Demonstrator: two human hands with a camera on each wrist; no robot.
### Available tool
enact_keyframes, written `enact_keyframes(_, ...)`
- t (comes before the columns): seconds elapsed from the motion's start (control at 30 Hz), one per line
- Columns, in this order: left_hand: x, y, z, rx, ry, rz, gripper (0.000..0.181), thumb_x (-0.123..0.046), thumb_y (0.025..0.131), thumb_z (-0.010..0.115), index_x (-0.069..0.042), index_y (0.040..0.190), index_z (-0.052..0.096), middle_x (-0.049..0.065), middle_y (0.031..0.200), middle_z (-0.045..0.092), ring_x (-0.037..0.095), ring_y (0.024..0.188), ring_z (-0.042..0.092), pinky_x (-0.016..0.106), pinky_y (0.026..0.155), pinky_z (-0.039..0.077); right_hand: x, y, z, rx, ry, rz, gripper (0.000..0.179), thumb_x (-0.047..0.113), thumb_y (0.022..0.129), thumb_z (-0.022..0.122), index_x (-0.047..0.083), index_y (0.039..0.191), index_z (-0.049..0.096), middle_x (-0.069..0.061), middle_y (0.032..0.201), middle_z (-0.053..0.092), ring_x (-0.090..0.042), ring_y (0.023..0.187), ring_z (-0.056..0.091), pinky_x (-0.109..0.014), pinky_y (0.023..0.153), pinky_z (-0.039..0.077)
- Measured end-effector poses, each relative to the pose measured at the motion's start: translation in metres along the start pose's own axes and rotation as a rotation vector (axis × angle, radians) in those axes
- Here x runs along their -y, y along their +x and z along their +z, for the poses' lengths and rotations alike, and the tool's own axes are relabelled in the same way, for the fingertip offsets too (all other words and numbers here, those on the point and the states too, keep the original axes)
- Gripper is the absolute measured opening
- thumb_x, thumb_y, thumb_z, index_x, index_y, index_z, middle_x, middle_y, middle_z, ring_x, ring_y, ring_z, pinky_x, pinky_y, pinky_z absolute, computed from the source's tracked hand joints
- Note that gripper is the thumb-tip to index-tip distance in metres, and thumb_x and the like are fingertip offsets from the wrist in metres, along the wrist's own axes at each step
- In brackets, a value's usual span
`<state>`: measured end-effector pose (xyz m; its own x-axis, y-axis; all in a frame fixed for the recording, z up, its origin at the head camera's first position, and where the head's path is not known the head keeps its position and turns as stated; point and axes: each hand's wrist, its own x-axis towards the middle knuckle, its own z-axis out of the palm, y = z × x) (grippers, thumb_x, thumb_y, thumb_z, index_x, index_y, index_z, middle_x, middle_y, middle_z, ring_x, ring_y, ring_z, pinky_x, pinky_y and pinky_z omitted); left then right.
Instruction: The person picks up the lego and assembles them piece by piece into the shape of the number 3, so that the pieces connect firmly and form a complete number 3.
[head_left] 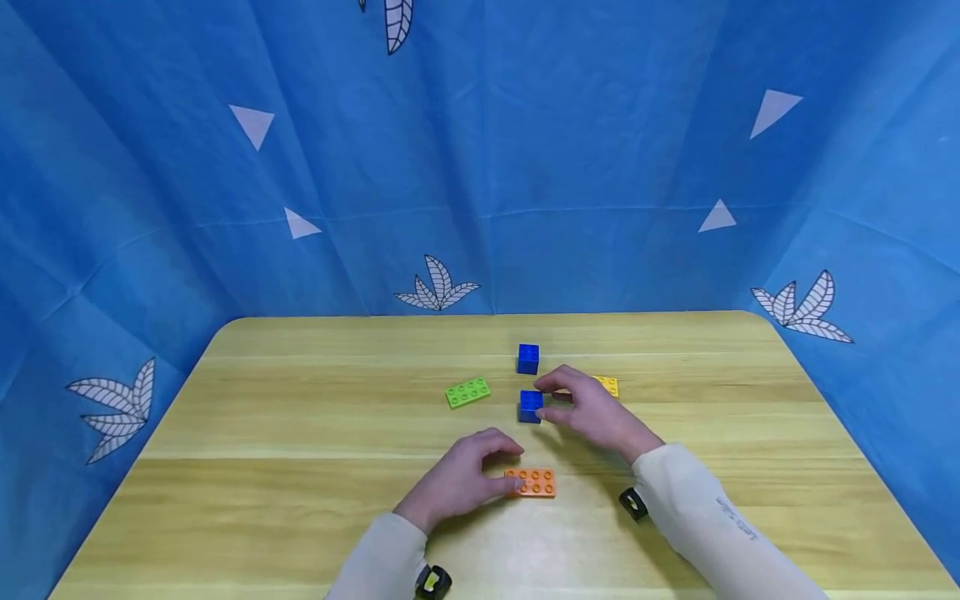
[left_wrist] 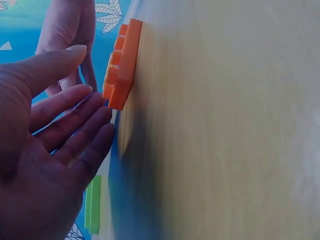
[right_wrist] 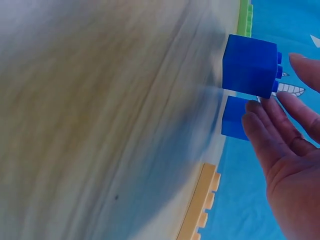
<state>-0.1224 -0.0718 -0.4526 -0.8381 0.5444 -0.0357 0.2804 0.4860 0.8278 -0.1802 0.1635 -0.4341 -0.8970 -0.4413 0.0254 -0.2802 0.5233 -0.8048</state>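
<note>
An orange eight-stud toy brick lies flat on the wooden table, nearest to my left hand. That hand's thumb overlaps the brick's left end in the head view, its fingers spread apart. In the left wrist view the fingers are relaxed, with the orange brick beyond their tips. Farther back, my right hand reaches around a blue cube-shaped brick, thumb and fingers apart at its right side. The right wrist view shows this blue brick studs toward the loosely bent fingers, a gap before the thumb.
Behind the nearer blue brick stands a second blue brick. A flat green brick lies to its left. The right hand partly hides a flat yellow brick. A blue patterned curtain hangs around the table.
</note>
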Motion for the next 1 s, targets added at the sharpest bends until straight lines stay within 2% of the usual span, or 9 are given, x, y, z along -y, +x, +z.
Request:
enact_keyframes(0.13, -0.001, -0.001, 0.0, 0.015, 0.019, 0.015, 0.038, -0.02, 0.084, 0.079, -0.009, 0.118, 0.067, -0.005, 0.111, 0.062, 0.01, 0.108, 0.056, 0.033, 0.101, 0.042, 0.0, 0.004, 0.002, 0.005, -0.015, 0.005, 0.038, 0.016, 0.091, 0.071, 0.002, 0.125, 0.061, -0.007, 0.122, 0.059, -0.031, 0.117, 0.057, -0.046, 0.099, 0.045)
enact_keyframes(0.43, -0.001, -0.001, 0.002, 0.042, 0.128, 0.038, 0.042, -0.02, 0.081, 0.082, -0.009, 0.118, 0.067, -0.007, 0.112, 0.06, 0.01, 0.109, 0.054, 0.03, 0.1, 0.042, 0.002, 0.011, 0.006, 0.0, -0.009, 0.006, 0.035, 0.009, 0.088, 0.073, 0.002, 0.122, 0.063, -0.005, 0.117, 0.059, -0.032, 0.116, 0.057, -0.046, 0.1, 0.045)
enact_keyframes(0.67, -0.001, 0.0, 0.002, 0.075, 0.233, 0.049, 0.03, -0.016, 0.084, 0.079, -0.012, 0.112, 0.071, -0.012, 0.109, 0.058, 0.008, 0.106, 0.052, 0.027, 0.096, 0.044, 0.001, 0.012, 0.01, 0.012, -0.002, -0.001, 0.03, 0.003, 0.088, 0.072, 0.004, 0.117, 0.064, -0.005, 0.113, 0.059, -0.031, 0.111, 0.06, -0.045, 0.096, 0.049)
enact_keyframes(0.8, -0.002, 0.001, 0.002, 0.081, 0.25, 0.056, 0.024, -0.015, 0.084, 0.079, -0.014, 0.107, 0.073, -0.014, 0.104, 0.057, 0.006, 0.1, 0.052, 0.025, 0.091, 0.045, 0.0, 0.012, 0.01, 0.007, 0.002, 0.0, 0.029, 0.002, 0.088, 0.072, 0.004, 0.116, 0.065, -0.004, 0.112, 0.059, -0.031, 0.11, 0.06, -0.043, 0.094, 0.05)
enact_keyframes(1.0, -0.001, 0.002, 0.003, 0.079, 0.256, 0.046, 0.024, -0.017, 0.084, 0.079, -0.014, 0.107, 0.073, -0.014, 0.102, 0.057, 0.005, 0.099, 0.052, 0.024, 0.09, 0.045, 0.001, 0.01, 0.008, 0.004, 0.019, 0.017, 0.029, 0.004, 0.089, 0.071, 0.005, 0.118, 0.066, -0.003, 0.112, 0.059, -0.029, 0.113, 0.059, -0.04, 0.093, 0.051)
